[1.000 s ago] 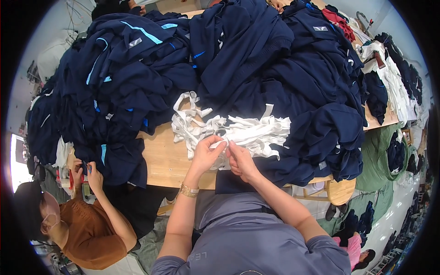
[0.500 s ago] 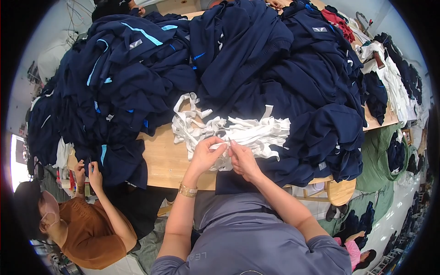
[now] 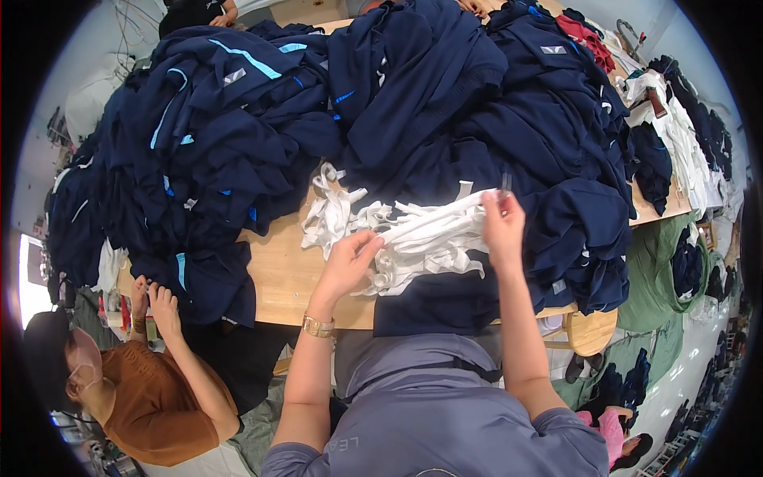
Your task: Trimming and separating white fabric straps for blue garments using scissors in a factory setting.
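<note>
Strips (image 3: 413,238) of soft white cloth lie mid-frame on the wooden tabletop (image 3: 278,274). Left hand (image 3: 350,262) and right hand (image 3: 502,226) each pinch one strip's end. Dark blue clothes (image 3: 238,135) crowd above.

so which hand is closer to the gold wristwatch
Left. The gold wristwatch sits on the left wrist, just below the left hand. The right hand is raised across the white strips, well off to the watch's right.

A wooden table (image 3: 280,280) stands on a pale floor (image 3: 685,380).
</note>
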The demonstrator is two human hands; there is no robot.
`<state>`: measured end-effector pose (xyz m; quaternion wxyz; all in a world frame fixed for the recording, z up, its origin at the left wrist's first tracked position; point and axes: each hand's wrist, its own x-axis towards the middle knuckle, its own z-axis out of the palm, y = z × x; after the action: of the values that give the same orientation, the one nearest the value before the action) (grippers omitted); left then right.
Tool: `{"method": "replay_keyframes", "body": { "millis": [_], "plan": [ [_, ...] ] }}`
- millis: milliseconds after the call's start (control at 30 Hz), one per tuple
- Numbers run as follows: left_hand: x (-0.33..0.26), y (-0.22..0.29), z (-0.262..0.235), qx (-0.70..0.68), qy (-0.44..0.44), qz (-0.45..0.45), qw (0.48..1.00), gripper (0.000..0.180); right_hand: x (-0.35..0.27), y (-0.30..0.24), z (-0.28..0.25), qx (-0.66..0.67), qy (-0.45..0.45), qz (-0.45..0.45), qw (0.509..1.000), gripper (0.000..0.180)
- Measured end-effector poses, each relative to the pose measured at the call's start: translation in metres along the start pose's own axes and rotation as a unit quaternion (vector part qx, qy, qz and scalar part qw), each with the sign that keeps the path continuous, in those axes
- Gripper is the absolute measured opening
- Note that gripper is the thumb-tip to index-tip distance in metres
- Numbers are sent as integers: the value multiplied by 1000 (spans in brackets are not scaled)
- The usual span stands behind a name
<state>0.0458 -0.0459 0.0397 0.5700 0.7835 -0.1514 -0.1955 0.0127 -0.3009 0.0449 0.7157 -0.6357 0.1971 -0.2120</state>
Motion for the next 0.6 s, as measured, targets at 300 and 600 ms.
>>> {"method": "replay_keyframes", "body": {
  "millis": [300,600],
  "plan": [
    [5,-2,10,118,57,17,991,25,9,29,-38,-257,92,-87,958,23],
    [3,2,18,93,72,18,993,24,-81,27,27,66,-213,177,959,48]
  ]
}}
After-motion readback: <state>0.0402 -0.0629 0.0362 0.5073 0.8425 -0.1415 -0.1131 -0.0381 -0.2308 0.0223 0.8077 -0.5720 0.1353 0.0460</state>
